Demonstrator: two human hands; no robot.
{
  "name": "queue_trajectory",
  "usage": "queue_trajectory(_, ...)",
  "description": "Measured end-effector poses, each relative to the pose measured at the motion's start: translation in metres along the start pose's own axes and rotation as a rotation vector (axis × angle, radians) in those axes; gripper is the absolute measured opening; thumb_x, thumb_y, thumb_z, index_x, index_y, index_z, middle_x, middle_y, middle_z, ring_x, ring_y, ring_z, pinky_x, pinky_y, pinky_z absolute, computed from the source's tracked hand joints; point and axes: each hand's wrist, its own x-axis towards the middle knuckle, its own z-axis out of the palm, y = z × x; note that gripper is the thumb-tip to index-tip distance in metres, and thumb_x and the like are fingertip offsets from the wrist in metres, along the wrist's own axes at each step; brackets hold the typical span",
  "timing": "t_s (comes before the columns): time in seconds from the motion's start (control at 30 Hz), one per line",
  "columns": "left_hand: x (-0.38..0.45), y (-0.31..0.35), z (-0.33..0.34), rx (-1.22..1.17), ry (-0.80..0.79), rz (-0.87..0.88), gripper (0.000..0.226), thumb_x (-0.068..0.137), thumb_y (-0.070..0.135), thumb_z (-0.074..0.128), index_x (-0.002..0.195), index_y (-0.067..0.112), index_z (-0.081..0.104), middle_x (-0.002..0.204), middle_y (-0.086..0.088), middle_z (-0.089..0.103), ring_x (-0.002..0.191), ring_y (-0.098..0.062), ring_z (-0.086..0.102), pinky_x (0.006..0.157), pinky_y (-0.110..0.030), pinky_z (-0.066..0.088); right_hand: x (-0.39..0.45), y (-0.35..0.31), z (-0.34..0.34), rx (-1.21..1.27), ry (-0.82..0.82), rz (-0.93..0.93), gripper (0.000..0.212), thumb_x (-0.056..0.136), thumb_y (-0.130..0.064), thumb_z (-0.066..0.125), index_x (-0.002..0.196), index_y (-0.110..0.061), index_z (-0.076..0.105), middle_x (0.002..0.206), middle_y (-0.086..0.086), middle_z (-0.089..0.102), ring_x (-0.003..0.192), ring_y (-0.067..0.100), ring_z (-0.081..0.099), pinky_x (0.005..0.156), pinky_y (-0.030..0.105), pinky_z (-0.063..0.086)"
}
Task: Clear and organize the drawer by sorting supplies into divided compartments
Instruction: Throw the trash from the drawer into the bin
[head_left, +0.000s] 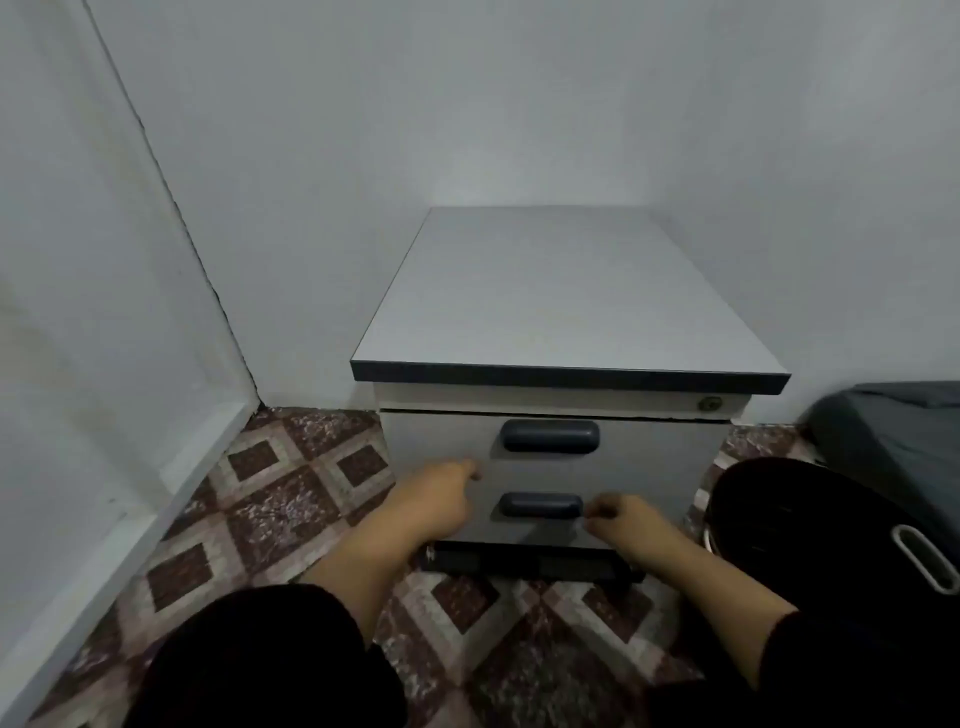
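Head view: we crouch in front of a small grey laminate drawer cabinet with a dark-edged top (566, 291), both drawers closed, so no supplies or divided compartments are visible yet.

Our left hand (441, 493) sits against the drawer front, fingers loosely curled, fingertips touching the panel just left of and between the two pulls; it holds nothing that we can see.

Our right hand (621, 517) has fingers curled inward, right at the right end of the lower dark oval plastic drawer handle (540, 505). Whether the fingertips are hooked on it or just beside it, we cannot tell.

Key relation: the lower handle lies between our hands, its long axis running left-right across the drawer face, directly left of the right hand and right and slightly below the left hand. The right hand is the nearer one.

The upper dark oval plastic drawer handle (549, 435) is above both hands, up and right of the left hand, clearly apart from the right.

Our judgement: sorting not started; next move is likely a pull toward us on one handle, probably the lower by the right hand.

Also below the hands: a dark base bar under the cabinet (519, 564) and a patterned brown-and-cream diamond tile floor (280, 499).
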Motion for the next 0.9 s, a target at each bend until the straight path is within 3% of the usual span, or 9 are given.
queue_trajectory(0.07,0.008,0.0,-0.001,-0.035,0.032,0.001,0.043,0.092,0.017,0.046,0.135,0.027,0.046,0.135,-0.007,0.053,0.119,-0.027,0.052,0.099,-0.037,0.043,0.009,-0.002,0.007,0.204,0.009,0.073,0.014,0.094,-0.016,0.057,0.104,-0.008,0.062,0.103,0.018,0.063,0.087,0.026,0.057,0.064,0.029,0.042)
queue_trajectory(0.23,0.022,0.001,0.002,-0.162,0.111,-0.026,0.031,0.091,0.011,0.044,0.116,0.026,0.053,0.116,-0.006,0.06,0.101,-0.024,0.057,0.088,-0.041,0.051,0.022,-0.012,0.022,0.679,-0.036,0.31,0.02,0.095,-0.012,0.057,0.113,-0.007,0.051,0.117,0.015,0.054,0.106,0.032,0.054,0.082,0.043,0.046)
queue_trajectory(0.3,0.025,0.001,0.003,-0.146,0.144,-0.034,0.031,0.089,0.008,0.043,0.113,0.024,0.054,0.112,-0.006,0.061,0.098,-0.025,0.057,0.087,-0.041,0.051,0.026,-0.013,0.026,0.76,-0.046,0.326,0.014,0.092,-0.007,0.059,0.102,-0.011,0.052,0.115,0.014,0.056,0.105,0.029,0.053,0.086,0.045,0.046)
queue_trajectory(0.43,0.025,0.002,0.004,-0.105,0.195,-0.04,0.036,0.089,0.003,0.04,0.113,0.026,0.054,0.11,-0.006,0.061,0.098,-0.026,0.055,0.087,-0.04,0.049,0.03,-0.012,0.037,0.99,-0.11,0.323,0.025,0.088,0.005,0.058,0.098,-0.016,0.048,0.102,0.008,0.058,0.097,0.023,0.055,0.087,0.042,0.045)
queue_trajectory(0.5,0.024,0.001,0.004,-0.09,0.198,-0.034,0.038,0.088,0.003,0.04,0.114,0.027,0.053,0.111,-0.007,0.06,0.101,-0.027,0.054,0.088,-0.041,0.048,0.028,-0.013,0.043,1.018,-0.134,0.303,0.027,0.085,0.009,0.057,0.092,-0.015,0.047,0.099,0.009,0.059,0.092,0.022,0.057,0.074,0.036,0.047)
queue_trajectory(0.57,0.023,-0.002,0.004,-0.085,0.193,-0.021,0.039,0.088,0.005,0.041,0.115,0.03,0.053,0.114,-0.007,0.06,0.105,-0.028,0.053,0.09,-0.041,0.047,0.025,-0.011,0.051,0.997,-0.144,0.28,0.031,0.081,0.01,0.059,0.103,-0.009,0.05,0.111,0.016,0.06,0.097,0.027,0.058,0.063,0.032,0.045)
queue_trajectory(0.7,0.022,-0.01,0.004,-0.067,0.16,-0.004,0.041,0.09,0.01,0.041,0.12,0.037,0.049,0.118,-0.007,0.058,0.11,-0.029,0.049,0.096,-0.043,0.043,0.018,-0.001,0.06,1.055,-0.165,0.285,0.052,0.073,0.012,0.064,0.114,-0.016,0.049,0.111,0.02,0.061,0.097,0.031,0.059,0.061,0.032,0.045)
queue_trajectory(0.83,0.02,-0.011,0.004,-0.031,0.158,0.027,0.045,0.09,0.01,0.044,0.125,0.038,0.046,0.123,-0.005,0.057,0.116,-0.028,0.046,0.098,-0.042,0.039,-0.003,0.008,0.059,1.057,-0.211,0.332,0.038,0.076,0.015,0.06,0.103,-0.01,0.051,0.11,0.026,0.062,0.089,0.029,0.06,0.059,0.03,0.048)
queue_trajectory(0.9,0.017,-0.007,0.005,-0.007,0.157,0.035,0.046,0.09,0.012,0.046,0.131,0.034,0.045,0.127,-0.006,0.055,0.118,-0.028,0.045,0.101,-0.042,0.038,-0.016,0.006,0.052,0.977,-0.242,0.349,0.033,0.08,0.013,0.058,0.102,-0.011,0.051,0.094,0.02,0.063,0.072,0.023,0.059,0.054,0.028,0.044)
